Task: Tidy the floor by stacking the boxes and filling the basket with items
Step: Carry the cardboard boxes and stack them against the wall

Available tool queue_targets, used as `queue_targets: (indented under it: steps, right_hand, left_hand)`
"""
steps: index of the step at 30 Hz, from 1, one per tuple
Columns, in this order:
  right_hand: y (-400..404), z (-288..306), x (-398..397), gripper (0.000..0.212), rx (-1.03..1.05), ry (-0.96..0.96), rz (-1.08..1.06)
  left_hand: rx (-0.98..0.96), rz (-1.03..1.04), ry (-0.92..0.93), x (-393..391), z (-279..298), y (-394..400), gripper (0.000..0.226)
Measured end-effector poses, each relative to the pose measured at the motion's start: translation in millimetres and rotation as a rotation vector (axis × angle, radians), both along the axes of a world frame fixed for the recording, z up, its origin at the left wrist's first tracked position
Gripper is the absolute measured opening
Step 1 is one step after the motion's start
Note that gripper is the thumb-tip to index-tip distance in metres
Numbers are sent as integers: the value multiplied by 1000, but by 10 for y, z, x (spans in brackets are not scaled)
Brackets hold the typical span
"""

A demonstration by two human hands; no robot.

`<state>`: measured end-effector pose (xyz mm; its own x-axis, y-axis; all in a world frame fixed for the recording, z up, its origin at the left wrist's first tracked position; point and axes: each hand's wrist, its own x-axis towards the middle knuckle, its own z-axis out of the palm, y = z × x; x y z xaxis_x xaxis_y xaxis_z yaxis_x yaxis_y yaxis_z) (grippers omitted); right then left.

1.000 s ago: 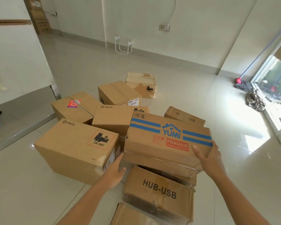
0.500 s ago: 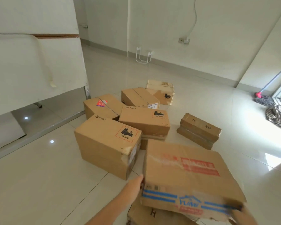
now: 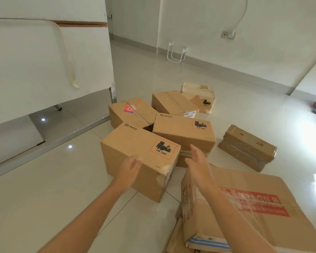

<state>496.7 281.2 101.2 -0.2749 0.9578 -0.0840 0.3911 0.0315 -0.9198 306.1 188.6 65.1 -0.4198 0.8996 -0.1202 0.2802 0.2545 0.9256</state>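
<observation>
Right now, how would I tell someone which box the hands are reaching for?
Start at the white partition on the left and come toward the camera. It is the nearest PICO box, between the open left hand and right hand; unlike its neighbours, its near corner is torn.

Cardboard boxes (image 3: 140,152) – eight visible on floor (image 3: 35,189); hands – two: left hand (image 3: 130,166), right hand (image 3: 197,161).

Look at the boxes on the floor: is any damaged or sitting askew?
Yes. The nearest PICO box has a torn, crumpled near corner where the cardboard has peeled pale. The FRAGILE box lies tilted on another box under it, its tape wrinkled. The other boxes are scattered at mixed angles. Both hands are open and empty.
</observation>
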Motion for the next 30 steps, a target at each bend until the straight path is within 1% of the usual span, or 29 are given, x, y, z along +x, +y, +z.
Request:
queue_targets:
  steps: [2,5,7,8,10,12,15,21,24,27,29,30]
  right_hand:
    - [128,-74,-326,56,-52,-47,88]
    - [337,-335,-627,56,-97,-127,86]
    - [460,-509,-746,57,-103,-173,57]
    - [503,-589,-790,59,-107,-185,35]
    - [592,-774,-840,72,-154,-179,-8]
    - [617,-885,-857,85,-217,-148,-27]
    - [627,-946,-859,93,-212,-95,17]
    - [555,-963,-897,99,-183,-89,16]
    - [429,-892,-879,106,-207,-56,53]
    - [105,-821,-786,118,-176,-36,167]
    - [-136,-934,-631,131,-198,-25,201]
    - [-264,-978,-561,133,-247,-28,199]
  left_hand:
    - [-17,21,127,-232,-9,114,52]
    - [-86,63,368,-565,-95,322,63]
    - [-162,92,479,-756,-151,467,73]
    - [-203,109,522,-847,-189,549,79]
    - [-278,144,580,-1017,-267,708,91]
    - [-343,150,575,-1186,-369,828,104]
    - [-434,91,570,-1367,-547,896,118]
    - [-398,152,610,-1368,-678,748,116]
    - [-399,207,575,-1304,-683,472,119]
    - [-401,275,517,-1174,-682,-7,125]
    - [-425,299,428,-1072,-692,-404,134]
    - [-435,302,341,-1037,-707,-619,138]
